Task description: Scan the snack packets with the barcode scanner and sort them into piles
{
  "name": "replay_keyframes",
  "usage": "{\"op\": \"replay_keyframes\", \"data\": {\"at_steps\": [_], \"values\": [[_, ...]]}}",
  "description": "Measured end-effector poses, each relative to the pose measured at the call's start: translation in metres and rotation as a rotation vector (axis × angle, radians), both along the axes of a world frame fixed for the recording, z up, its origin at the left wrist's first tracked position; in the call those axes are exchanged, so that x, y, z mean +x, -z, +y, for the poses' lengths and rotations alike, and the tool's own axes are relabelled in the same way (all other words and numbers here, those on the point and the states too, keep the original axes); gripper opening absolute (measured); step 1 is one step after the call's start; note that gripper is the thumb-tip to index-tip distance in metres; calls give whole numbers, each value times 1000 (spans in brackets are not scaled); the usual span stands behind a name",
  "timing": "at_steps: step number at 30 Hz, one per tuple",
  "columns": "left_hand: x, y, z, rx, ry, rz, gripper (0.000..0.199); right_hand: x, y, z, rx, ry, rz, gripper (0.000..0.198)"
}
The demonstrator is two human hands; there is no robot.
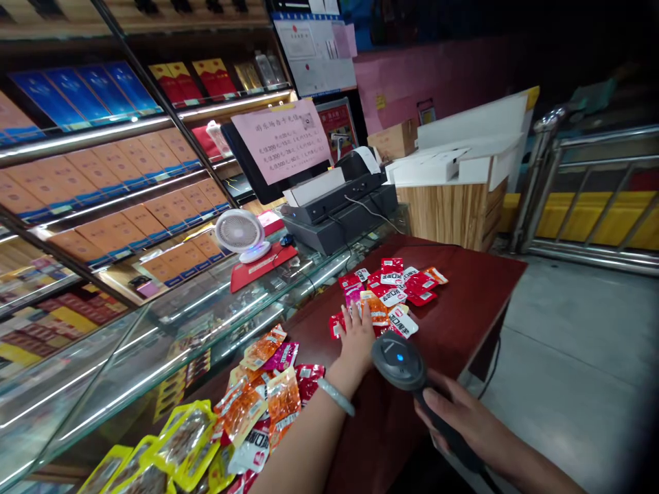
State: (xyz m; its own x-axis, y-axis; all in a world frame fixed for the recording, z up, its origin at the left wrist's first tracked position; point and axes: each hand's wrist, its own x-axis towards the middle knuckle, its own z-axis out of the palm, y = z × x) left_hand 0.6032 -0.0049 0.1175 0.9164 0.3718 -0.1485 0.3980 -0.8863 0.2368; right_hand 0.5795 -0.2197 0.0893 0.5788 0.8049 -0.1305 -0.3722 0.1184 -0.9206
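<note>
My left hand [357, 337] reaches over the dark red table [381, 439], its fingers spread at the near edge of a pile of small snack packets [377, 307]. Those packets are red, white, orange and pink. In my right hand [453, 408] is a black handheld barcode scanner [399, 360], fingers wrapped round its handle and a blue light lit on its head. A second heap of orange and red snack packets [282, 394] lies to the left of my left forearm. Beside it are larger yellow-edged packets [186, 439], partly cut off by the frame.
Along the table's left side runs a glass display counter [180, 343] bearing a small white fan [239, 232], a monitor with a pink notice [283, 143] and a receipt printer [357, 165]. Shelves of boxes [118, 168] stand behind. A metal railing [597, 199] is at right.
</note>
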Motion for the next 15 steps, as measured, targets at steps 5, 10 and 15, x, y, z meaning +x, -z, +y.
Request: {"op": "replay_keyframes", "data": {"at_steps": [5, 10, 15], "values": [[51, -10, 13, -74, 118, -29, 129, 2, 3, -9, -33, 30, 9, 80], [77, -15, 25, -187, 246, -79, 145, 1, 8, -13, -77, 114, 45, 84], [60, -28, 35, -227, 249, -182, 131, -2, 1, -18, -81, 85, 56, 75]]}}
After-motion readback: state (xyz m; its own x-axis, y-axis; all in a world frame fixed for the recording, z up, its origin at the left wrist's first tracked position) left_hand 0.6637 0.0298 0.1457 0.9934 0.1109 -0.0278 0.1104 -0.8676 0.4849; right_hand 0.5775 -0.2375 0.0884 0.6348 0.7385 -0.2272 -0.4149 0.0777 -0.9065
